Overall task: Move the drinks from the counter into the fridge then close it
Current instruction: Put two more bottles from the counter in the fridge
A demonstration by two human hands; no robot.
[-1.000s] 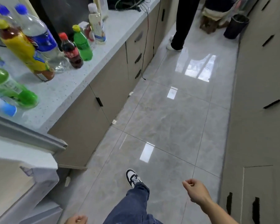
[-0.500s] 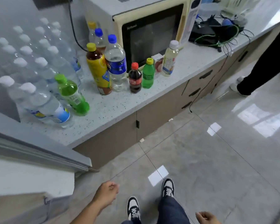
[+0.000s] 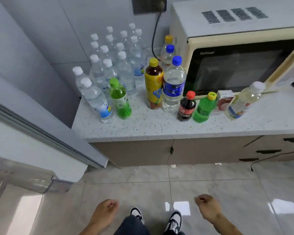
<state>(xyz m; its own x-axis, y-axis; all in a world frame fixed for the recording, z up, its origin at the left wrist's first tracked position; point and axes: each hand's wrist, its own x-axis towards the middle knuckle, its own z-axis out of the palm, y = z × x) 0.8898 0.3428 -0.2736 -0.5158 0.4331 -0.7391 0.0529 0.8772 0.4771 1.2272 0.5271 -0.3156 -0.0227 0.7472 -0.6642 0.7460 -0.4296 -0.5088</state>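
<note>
Drinks stand all along the speckled counter (image 3: 159,129) ahead of me, none of them in my hands. Largest beside them is the cream microwave (image 3: 236,53) at the right, and at my left the open fridge door (image 3: 41,150) juts toward me. A cluster of clear water bottles (image 3: 112,65) with white caps fills the back corner. Just right of it stand the yellow-labelled tea bottle (image 3: 154,83) and the blue-capped water bottle (image 3: 174,83), touching. A green bottle (image 3: 120,99) stands at the cluster's front edge. Nearer the microwave, in a row: a small cola bottle (image 3: 186,106), a small green soda (image 3: 204,107), a carton (image 3: 225,99) and a pale bottle (image 3: 243,102). My left hand (image 3: 105,212) and right hand (image 3: 207,207) hang low over the tiled floor (image 3: 227,192), fingers loosely curled, holding nothing, well apart from the counter.
</note>
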